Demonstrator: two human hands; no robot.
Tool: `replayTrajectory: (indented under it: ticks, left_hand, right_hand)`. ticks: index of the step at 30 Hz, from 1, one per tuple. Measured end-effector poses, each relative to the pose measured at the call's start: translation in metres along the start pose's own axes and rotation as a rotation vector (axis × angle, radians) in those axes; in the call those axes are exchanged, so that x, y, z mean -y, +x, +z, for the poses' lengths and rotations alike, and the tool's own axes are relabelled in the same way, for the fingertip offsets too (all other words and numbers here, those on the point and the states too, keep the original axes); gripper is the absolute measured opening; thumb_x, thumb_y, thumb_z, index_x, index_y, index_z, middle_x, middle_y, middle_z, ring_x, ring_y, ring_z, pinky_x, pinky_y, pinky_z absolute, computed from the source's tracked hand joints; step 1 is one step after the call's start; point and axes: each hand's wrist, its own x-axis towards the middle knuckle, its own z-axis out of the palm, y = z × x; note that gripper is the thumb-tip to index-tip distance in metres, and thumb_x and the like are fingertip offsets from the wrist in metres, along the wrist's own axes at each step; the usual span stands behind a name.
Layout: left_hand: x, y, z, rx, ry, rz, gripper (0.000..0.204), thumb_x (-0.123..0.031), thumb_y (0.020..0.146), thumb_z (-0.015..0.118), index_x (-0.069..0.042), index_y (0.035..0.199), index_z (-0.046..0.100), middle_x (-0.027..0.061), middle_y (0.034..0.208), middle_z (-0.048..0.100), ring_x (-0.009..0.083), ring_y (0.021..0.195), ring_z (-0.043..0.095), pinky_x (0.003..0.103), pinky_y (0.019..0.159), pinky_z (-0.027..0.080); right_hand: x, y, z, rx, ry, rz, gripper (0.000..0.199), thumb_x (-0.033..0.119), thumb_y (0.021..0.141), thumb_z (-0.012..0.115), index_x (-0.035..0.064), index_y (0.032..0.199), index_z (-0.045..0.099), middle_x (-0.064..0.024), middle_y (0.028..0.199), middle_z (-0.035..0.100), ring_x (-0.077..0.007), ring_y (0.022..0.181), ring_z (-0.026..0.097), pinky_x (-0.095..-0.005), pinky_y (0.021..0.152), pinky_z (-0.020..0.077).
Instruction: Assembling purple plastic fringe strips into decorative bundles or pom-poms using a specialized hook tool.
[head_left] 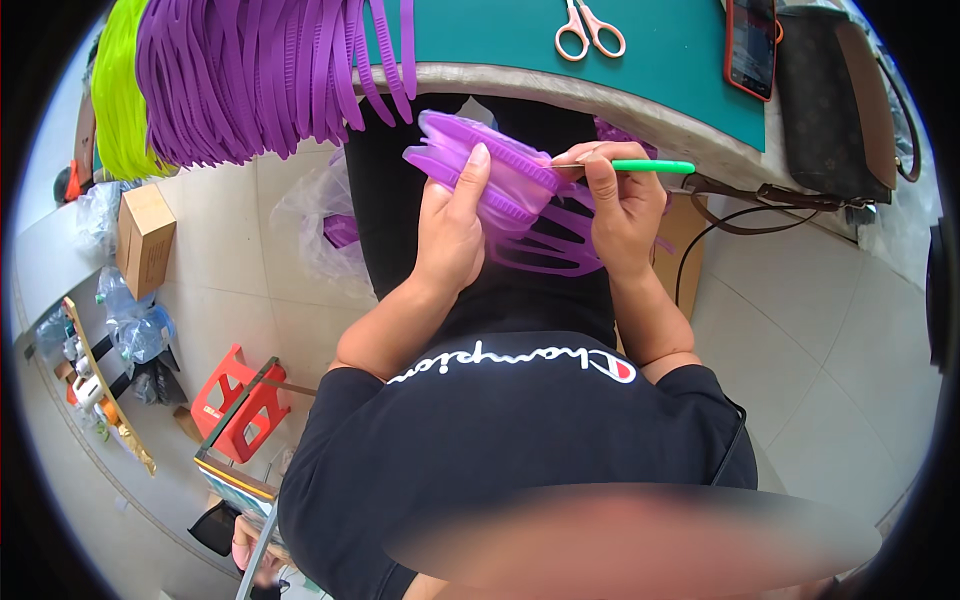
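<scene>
Head view: left hand point(452, 225) clasped around bundle of translucent purple plastic strips point(500, 180), thumb pressed on top, bundle held above lap, just below curved table edge point(620, 105). Right hand point(622, 205) pinching thin green-handled hook tool point(640, 166), tip touching bundle. Loose strip ends trailing between both hands. On green table mat point(680, 50): pink-handled scissors point(590, 30), orange-cased phone point(752, 45). Hanging purple strips point(260, 70) at upper left, neon yellow strips point(120, 90) beside.

Your left hand point(452, 225) grips the purple plastic piece point(495, 175) below the counter point(640, 110); your right hand point(620, 205) holds a green-handled tool point(650, 167) against it.
</scene>
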Motion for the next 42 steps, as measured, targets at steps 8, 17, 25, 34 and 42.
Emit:
replayTrajectory:
  ticks: [8,17,25,34,42]
  left_hand:
    - [0.007,0.003,-0.002,0.018,0.127,-0.019,0.035,-0.005,0.082,0.072,0.001,0.113,0.055,0.0105,0.103,0.065,0.0174,0.092,0.065,0.03,0.083,0.052]
    - [0.015,0.004,-0.003,-0.078,0.65,0.347,0.036,-0.002,0.08,0.074,0.002,0.11,0.054,0.0106,0.1,0.066,0.0156,0.092,0.064,0.027,0.082,0.052]
    - [0.02,-0.006,-0.009,0.03,0.64,0.199,0.031,-0.002,0.078,0.073,0.0,0.107,0.06,0.0086,0.091,0.07,0.0132,0.08,0.065,0.027,0.073,0.051]
    - [0.02,-0.014,-0.033,0.721,1.102,0.04,0.012,-0.005,0.077,0.072,-0.003,0.088,0.068,0.0119,0.079,0.066,0.0242,0.071,0.064,0.03,0.068,0.049]
    - [-0.001,-0.028,-0.01,0.515,0.344,-0.085,0.013,-0.006,0.082,0.072,0.001,0.09,0.065,0.006,0.086,0.067,0.0155,0.08,0.065,0.029,0.071,0.05]
  right_hand:
    - [-0.003,-0.002,-0.001,0.049,-0.237,-0.076,0.012,0.01,0.095,0.056,-0.0018,0.097,0.055,-0.0149,0.096,0.064,-0.02,0.087,0.065,-0.0309,0.079,0.0534]
    - [-0.001,0.003,-0.004,0.21,-0.701,-0.394,0.01,0.005,0.09,0.062,-0.0004,0.097,0.058,-0.0173,0.095,0.068,-0.0236,0.084,0.068,-0.0307,0.072,0.0545]
    - [0.015,0.033,-0.039,0.052,-0.822,-0.772,0.01,0.009,0.096,0.053,-0.0001,0.101,0.051,-0.0271,0.094,0.067,-0.0299,0.08,0.07,-0.0355,0.07,0.0574]
    - [0.083,0.084,-0.1,-0.488,-0.934,-1.25,0.023,0.018,0.1,0.046,-0.0044,0.1,0.038,-0.0316,0.082,0.063,-0.0303,0.069,0.069,-0.0307,0.055,0.0604]
    - [0.051,0.039,-0.047,0.232,-0.334,-0.065,0.011,0.007,0.094,0.058,-0.0033,0.095,0.06,-0.0154,0.089,0.065,-0.0135,0.071,0.061,-0.0234,0.068,0.0503]
